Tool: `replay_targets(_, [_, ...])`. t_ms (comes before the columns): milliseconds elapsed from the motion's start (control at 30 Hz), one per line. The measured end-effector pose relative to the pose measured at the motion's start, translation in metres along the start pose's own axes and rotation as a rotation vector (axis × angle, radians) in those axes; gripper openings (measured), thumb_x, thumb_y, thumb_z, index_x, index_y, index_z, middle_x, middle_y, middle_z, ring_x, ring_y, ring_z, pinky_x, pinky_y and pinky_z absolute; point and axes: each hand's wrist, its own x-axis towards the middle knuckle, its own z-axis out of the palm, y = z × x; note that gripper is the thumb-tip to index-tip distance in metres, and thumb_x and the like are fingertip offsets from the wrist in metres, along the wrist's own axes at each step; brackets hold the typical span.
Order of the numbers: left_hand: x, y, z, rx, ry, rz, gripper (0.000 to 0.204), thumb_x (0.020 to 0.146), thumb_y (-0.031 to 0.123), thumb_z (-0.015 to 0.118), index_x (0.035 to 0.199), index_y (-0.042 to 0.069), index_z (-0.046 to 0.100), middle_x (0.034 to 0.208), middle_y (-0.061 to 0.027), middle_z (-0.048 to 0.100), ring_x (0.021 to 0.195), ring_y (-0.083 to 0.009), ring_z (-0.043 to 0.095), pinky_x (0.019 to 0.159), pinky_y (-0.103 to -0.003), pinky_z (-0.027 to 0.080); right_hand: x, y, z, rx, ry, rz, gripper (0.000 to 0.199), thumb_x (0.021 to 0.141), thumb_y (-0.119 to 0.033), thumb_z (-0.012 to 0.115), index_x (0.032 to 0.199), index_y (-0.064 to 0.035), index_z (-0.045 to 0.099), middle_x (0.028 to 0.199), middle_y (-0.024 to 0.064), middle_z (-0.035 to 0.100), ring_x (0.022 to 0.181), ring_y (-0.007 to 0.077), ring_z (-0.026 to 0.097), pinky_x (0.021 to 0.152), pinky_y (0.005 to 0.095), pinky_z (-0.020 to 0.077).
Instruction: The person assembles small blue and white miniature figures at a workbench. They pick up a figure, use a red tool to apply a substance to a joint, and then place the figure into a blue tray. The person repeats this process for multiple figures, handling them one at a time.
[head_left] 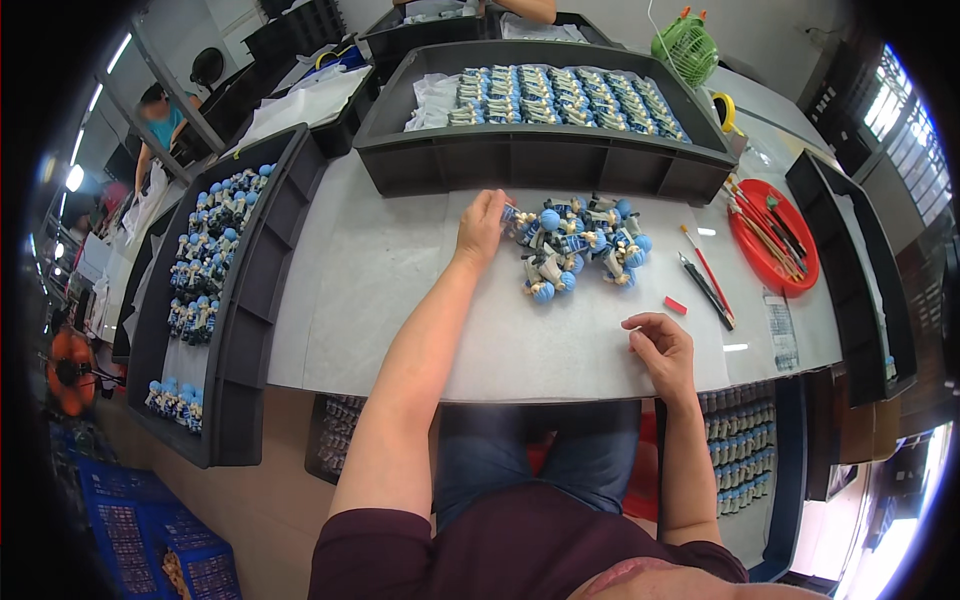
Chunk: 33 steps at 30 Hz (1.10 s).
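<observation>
Overall, a white-covered worktable (350, 320) spans the view. Along its far side stands a black plastic tray (540, 165) with rows of figurines; a second black tray (277, 260), left, holds more blue-headed ones. Loose blue-headed figurines (567, 244) lie piled mid-table, just before the far tray. Red dish (811, 270), right, holds brushes. Left hand (482, 228): fingers extended at the pile's left edge, against a figurine; grip cannot be told. Right hand (665, 350): fingers loosely bent, contents unclear. Near it: red-handled paintbrush (706, 262), small red block (675, 305).
</observation>
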Motion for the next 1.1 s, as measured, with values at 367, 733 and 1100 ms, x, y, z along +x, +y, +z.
replay_targets(367, [-0.003,0.001,0.001,0.044,-0.025,0.007,0.020,0.081,0.018,0.056,0.090,0.002,0.063,0.080,-0.0011,0.059,0.073,-0.0075,0.049,0.067,-0.021,0.039,0.004,0.006,-0.005,0.070,-0.008,0.006,0.016,0.083,-0.001,0.056,0.098,0.0018,0.059,0.091,0.0054,0.063,0.073,0.0079,0.055,0.067,0.0214,0.0465])
replay_targets(733, [0.009,-0.020,0.001,-0.002,0.104,0.217,0.016,0.085,0.018,0.055,0.091,0.004,0.059,0.081,-0.0002,0.056,0.070,-0.0071,0.050,0.062,-0.022,0.041,0.005,0.005,-0.001,0.046,0.023,0.004,0.014,0.084,-0.001,0.055,0.097,0.0015,0.059,0.089,0.0046,0.063,0.070,0.0082,0.056,0.065,0.0209,0.0459])
replay_targets(1100, [-0.004,0.006,0.007,-0.284,0.020,0.079,0.016,0.090,0.018,0.050,0.097,0.004,0.054,0.084,-0.0024,0.057,0.072,-0.0083,0.056,0.065,-0.022,0.046,0.005,0.007,-0.004,0.052,0.045,0.021,0.013,0.084,-0.001,0.056,0.096,0.0013,0.059,0.089,0.0048,0.063,0.071,0.0086,0.056,0.065,0.0208,0.0454])
